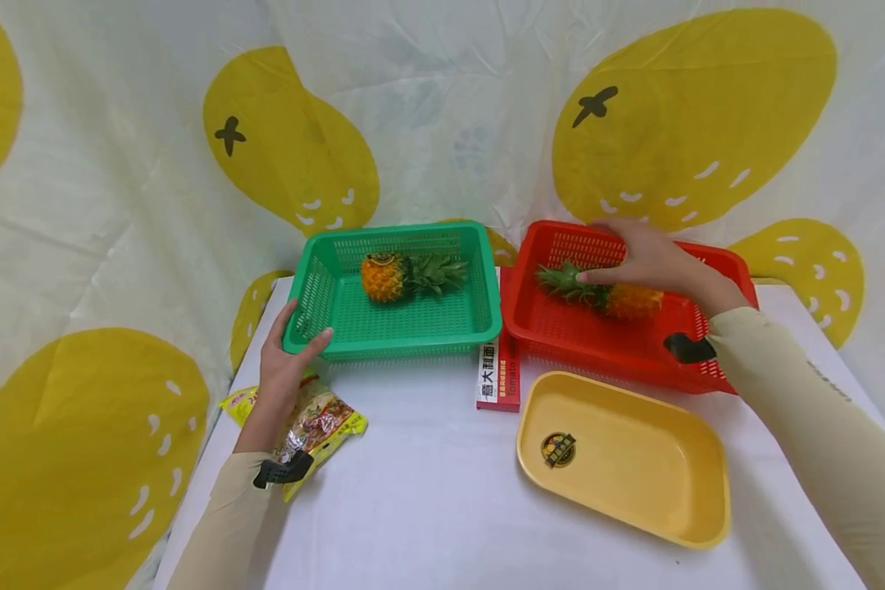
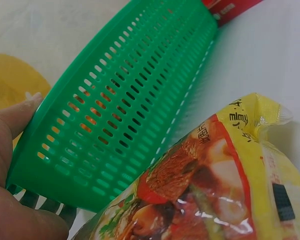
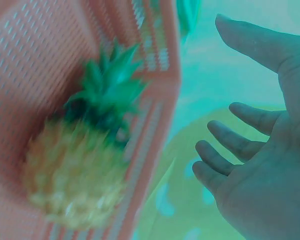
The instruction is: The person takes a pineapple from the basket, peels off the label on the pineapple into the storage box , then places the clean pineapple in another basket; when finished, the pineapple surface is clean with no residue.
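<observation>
My left hand (image 1: pixel 282 366) grips the near left corner of the green basket (image 1: pixel 406 347); in the left wrist view its thumb lies at the rim and its other fingers at the lower wall. A pineapple (image 1: pixel 383 279) lies on its side in this basket. Above the red basket (image 1: pixel 597 340), my right hand (image 1: pixel 652 260) is spread and holds nothing. Beneath it lies a second pineapple (image 1: pixel 634 301), its leafy crown to the left. The right wrist view shows the palm and slightly bent fingers (image 3: pixel 235 140) apart from the fruit.
A yellow food packet (image 1: pixel 324 422) lies below my left forearm. Between the baskets is a red and white box (image 1: pixel 497 385), partly hidden under them. A yellow tray (image 1: pixel 627 459) stands in front of the red basket. A printed curtain (image 1: pixel 442 115) hangs behind.
</observation>
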`<state>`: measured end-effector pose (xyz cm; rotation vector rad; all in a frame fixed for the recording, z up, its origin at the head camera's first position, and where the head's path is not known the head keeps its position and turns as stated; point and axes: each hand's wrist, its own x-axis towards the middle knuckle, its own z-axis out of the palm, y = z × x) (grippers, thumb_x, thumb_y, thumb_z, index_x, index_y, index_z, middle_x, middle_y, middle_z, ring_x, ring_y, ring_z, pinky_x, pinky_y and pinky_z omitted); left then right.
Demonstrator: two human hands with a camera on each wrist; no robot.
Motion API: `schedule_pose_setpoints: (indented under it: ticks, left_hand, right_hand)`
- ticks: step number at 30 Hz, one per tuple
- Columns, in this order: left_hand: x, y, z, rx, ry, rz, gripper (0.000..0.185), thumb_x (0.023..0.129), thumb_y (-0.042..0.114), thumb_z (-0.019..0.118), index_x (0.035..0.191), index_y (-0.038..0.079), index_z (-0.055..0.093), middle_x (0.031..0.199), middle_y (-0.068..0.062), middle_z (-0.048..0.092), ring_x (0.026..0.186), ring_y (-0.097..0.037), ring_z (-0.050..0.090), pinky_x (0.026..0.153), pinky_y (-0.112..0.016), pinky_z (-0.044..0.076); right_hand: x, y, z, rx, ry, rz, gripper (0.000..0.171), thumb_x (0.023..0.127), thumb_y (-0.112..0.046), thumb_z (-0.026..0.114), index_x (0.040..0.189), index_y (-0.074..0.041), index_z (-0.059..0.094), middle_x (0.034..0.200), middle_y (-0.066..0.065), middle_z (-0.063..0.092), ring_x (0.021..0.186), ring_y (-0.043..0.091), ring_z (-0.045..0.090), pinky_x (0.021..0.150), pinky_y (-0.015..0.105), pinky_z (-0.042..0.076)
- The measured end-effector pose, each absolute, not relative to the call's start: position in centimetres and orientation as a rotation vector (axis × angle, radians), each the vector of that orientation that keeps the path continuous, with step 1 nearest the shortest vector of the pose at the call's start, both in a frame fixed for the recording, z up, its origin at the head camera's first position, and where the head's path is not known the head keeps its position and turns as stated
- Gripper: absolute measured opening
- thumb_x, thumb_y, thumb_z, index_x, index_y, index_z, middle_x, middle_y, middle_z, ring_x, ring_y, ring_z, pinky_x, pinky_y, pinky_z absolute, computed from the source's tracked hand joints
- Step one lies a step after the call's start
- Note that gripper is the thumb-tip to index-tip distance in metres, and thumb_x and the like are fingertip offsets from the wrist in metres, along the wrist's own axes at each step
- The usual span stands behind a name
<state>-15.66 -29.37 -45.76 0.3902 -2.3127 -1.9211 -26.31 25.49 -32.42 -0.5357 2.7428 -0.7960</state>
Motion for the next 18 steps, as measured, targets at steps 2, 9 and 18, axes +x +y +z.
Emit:
schedule_pose_setpoints:
  ticks: [2, 9, 18]
  left_hand:
    - [-15.7, -29.4, -45.8, 0.392, -2.31, -1.926, 0.091, 0.092, 0.04, 0.085, 0.166, 0.04, 0.032, 0.173, 0.002, 0.02, 0.157, -0.024, 0.021, 0.123, -0.046, 0.028]
    - [-15.7, -29.2, -45.8, 0.398, -2.318, -1.915, 0.091, 0.092, 0.043, 0.085, 0.166, 0.041, 0.033, 0.173, 0.003, 0.02, 0.157, -0.025, 0.021, 0.123, -0.047, 0.029]
    - [-15.3, -29.4, -45.9, 0.374, -2.342, -1.871, 0.091, 0.092, 0.041, 0.085, 0.166, 0.04, 0.033, 0.173, 0.002, 0.02, 0.157, -0.026, 0.018, 0.123, -0.05, 0.028]
  right_hand:
    - [-26.1, 24.3, -32.0, -0.573, 2.739, -0.81, 0.1, 0.089, -0.043, 0.086, 0.162, -0.001, 0.034, 0.152, 0.024, 0.045, 0.137, 0.045, 0.04, 0.111, 0.068, 0.034]
    - [-25.8, 20.6, -31.7, -0.693, 2.726, -0.813, 0.093, 0.089, -0.039, 0.088, 0.16, -0.006, 0.039, 0.147, 0.017, 0.05, 0.132, 0.038, 0.044, 0.105, 0.065, 0.046]
    - [-26.1, 16.5, -32.4, -0.808, 2.724, -0.752, 0.091, 0.089, -0.037, 0.087, 0.161, -0.006, 0.039, 0.152, 0.016, 0.048, 0.133, 0.035, 0.047, 0.104, 0.058, 0.05]
